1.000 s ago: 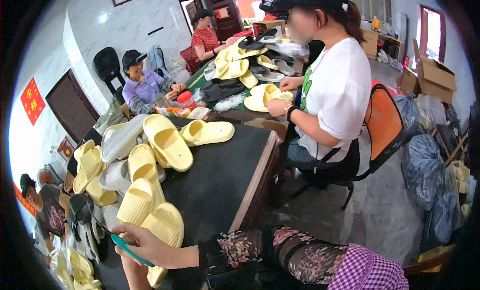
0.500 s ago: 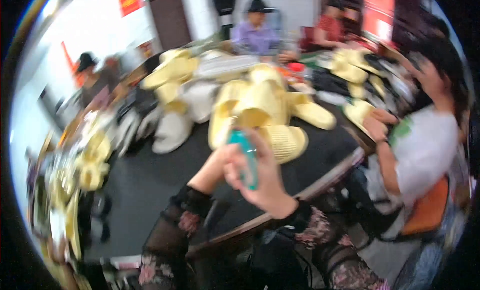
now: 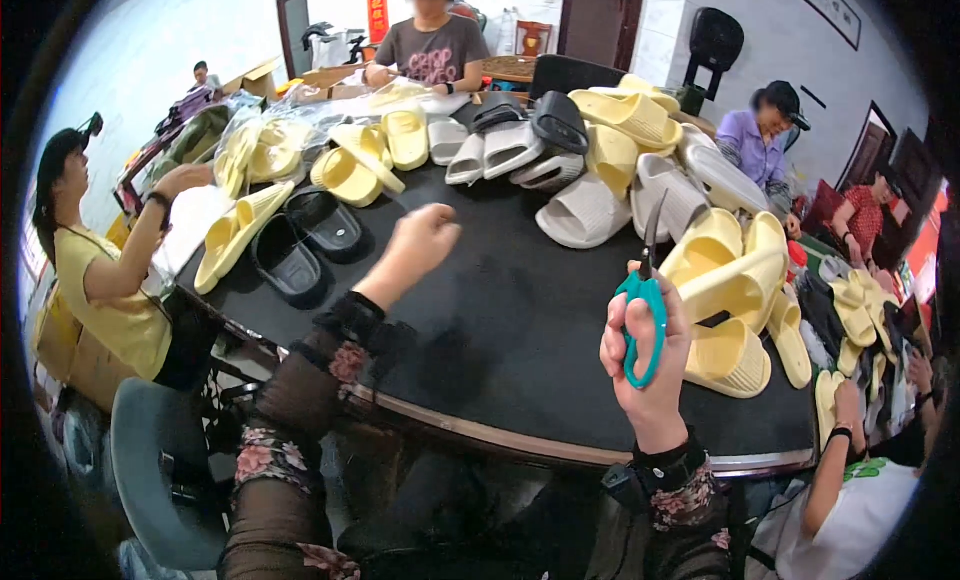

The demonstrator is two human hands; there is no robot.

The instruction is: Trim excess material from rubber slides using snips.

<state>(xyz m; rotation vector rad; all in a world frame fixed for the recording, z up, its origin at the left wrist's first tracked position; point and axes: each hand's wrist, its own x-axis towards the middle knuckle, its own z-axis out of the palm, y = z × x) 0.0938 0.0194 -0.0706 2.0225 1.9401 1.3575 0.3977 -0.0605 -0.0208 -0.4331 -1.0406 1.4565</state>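
Note:
Teal-handled scissors are gripped in my right hand, with the blades pointing up. That hand is over the table's near right part, close to a pile of pale yellow slippers. My left hand hangs above the black tabletop with its fingers curled closed; their inside is hidden. Left of it, two black slippers and a yellow pair lie on the table. Grey slippers sit farther back.
Several people work around the table, including a person in yellow at the left and a person in a white shirt at the right. Clear plastic bags lie at the far left. A grey chair stands near the left edge.
My hands were together around the scissors; now they are apart, the scissors in the right hand alone. The view has swung left, bringing more of the table's left side in.

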